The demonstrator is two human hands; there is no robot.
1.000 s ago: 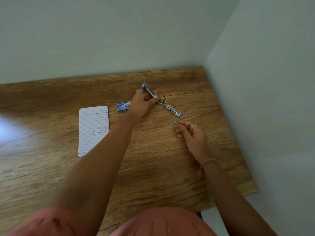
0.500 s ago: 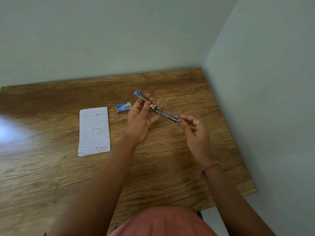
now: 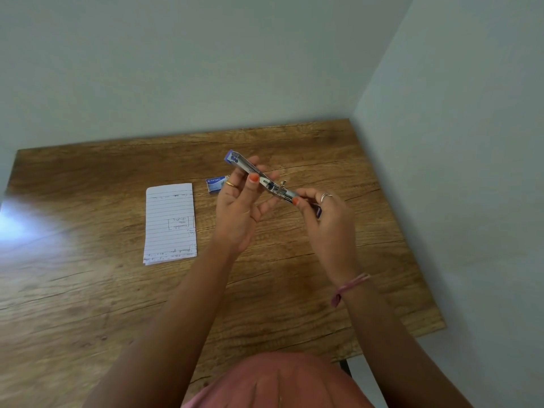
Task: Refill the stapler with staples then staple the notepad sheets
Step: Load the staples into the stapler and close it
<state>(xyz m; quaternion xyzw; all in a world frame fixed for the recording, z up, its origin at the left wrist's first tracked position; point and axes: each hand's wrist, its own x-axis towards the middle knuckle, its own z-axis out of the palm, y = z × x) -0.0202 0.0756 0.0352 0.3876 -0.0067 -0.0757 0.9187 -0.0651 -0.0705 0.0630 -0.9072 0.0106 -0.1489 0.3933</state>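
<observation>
A blue and silver stapler (image 3: 266,180), swung fully open into one long bar, is held above the wooden table (image 3: 338,148). My left hand (image 3: 240,207) grips its far half between thumb and fingers. My right hand (image 3: 326,214) pinches the near half at the open metal channel; any staples in its fingertips are too small to make out. The small blue staple box (image 3: 216,184) lies on the table just behind my left hand. The lined notepad sheets (image 3: 170,223) lie flat to the left, untouched.
Walls close the table in at the back and along the right side. The table's right front corner (image 3: 438,325) is near my right forearm. A bright glare patch sits at the far left of the tabletop.
My left hand lifted the open stapler off the table and drew it nearer. My right hand rose from the table and came up to the stapler's near end.
</observation>
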